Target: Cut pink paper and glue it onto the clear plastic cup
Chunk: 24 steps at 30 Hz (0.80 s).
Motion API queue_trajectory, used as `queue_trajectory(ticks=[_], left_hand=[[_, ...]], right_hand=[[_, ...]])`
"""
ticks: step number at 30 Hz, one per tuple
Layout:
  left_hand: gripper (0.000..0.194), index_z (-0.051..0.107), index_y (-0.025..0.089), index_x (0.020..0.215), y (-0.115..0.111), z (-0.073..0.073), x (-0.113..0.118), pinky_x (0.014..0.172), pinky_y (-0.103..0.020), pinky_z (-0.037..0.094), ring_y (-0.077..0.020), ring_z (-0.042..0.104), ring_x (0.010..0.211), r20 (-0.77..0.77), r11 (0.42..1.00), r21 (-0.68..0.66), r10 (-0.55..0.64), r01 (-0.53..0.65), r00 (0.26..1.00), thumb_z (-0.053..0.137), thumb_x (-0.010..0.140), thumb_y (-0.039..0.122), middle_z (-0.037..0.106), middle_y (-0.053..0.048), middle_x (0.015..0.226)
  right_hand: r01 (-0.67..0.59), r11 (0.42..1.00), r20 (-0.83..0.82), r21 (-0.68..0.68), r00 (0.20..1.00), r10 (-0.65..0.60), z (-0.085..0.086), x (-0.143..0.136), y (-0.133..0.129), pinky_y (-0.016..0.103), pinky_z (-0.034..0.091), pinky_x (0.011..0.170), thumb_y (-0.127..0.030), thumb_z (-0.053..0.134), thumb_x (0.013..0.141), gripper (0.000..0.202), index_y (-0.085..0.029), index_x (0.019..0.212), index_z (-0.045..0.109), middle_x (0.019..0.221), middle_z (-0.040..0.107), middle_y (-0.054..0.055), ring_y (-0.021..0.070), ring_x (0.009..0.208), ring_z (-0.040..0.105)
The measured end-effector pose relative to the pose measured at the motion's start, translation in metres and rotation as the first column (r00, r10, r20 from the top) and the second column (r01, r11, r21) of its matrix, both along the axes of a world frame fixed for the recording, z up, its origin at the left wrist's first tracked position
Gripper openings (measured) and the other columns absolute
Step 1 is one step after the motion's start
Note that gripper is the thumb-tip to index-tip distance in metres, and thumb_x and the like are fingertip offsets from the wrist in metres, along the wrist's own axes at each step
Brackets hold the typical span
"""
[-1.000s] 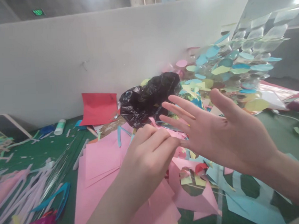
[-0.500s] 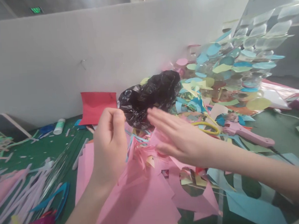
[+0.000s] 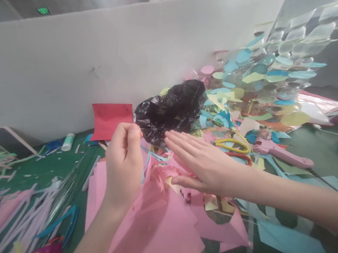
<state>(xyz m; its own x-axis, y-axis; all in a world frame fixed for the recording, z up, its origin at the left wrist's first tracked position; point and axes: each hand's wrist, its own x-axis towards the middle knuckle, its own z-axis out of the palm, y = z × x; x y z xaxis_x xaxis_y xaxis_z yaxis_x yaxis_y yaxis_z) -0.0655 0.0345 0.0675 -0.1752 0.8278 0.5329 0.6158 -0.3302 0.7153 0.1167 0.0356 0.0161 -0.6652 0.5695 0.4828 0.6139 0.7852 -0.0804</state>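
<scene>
My left hand point(image 3: 124, 163) is closed in a loose fist, thumb on top, above the left side of the pink paper sheets point(image 3: 160, 225). Whatever its fingers may hold is hidden. Opposite it, my right hand point(image 3: 199, 159) is flat with straight fingers and holds nothing; its fingertips point toward the left hand, with a gap between the two. Below and between them lie crumpled pink paper scraps point(image 3: 157, 176). Just beyond both hands is a black plastic bag point(image 3: 170, 107), its mouth partly open.
Scissors with yellow handles point(image 3: 235, 145) and a pink glue gun point(image 3: 283, 152) lie at the right. A red paper point(image 3: 112, 120) leans on the white partition point(image 3: 97, 51). Stacked clear cups with paper discs rise at the back right; pale strips point(image 3: 35, 220) lie left.
My right hand has moved slightly down, its thumb now more apart from the fingers. A red handle shows beside the yellow one. My left hand is nearly unchanged.
</scene>
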Motion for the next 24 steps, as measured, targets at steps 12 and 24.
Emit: queue_trajectory(ticks=[12, 24], left_hand=[[0.027, 0.043, 0.023, 0.071, 0.003, -0.006, 0.001, 0.055, -0.026, 0.034, -0.0135, 0.039, 0.061, -0.032, 0.998, -0.063, 0.012, -0.014, 0.999, 0.041, 0.096, 0.030, 0.040, 0.003, 0.065], [0.021, 0.058, 0.023, 0.090, 0.021, -0.040, -0.012, 0.086, -0.038, 0.044, -0.0252, 0.055, 0.099, -0.479, 0.944, -0.303, -0.267, 0.128, 0.836, 0.039, 0.093, 0.031, 0.061, -0.006, 0.099]], right_hand=[[0.103, 0.988, -0.105, 0.112, 0.990, -0.091, 0.018, 0.023, -0.004, 0.051, 0.029, 0.120, -0.058, 0.030, 0.100, 0.074, -0.004, 0.151, 0.032, 0.155, 0.036, 0.020, 0.0306, 0.147, 0.027], [0.335, 0.942, -0.326, -0.030, 0.887, -0.326, 0.001, 0.111, -0.007, 0.037, 0.056, 0.082, -0.016, 0.045, 0.098, 0.031, -0.026, 0.126, 0.055, 0.115, 0.067, 0.008, 0.0232, 0.105, 0.065]])
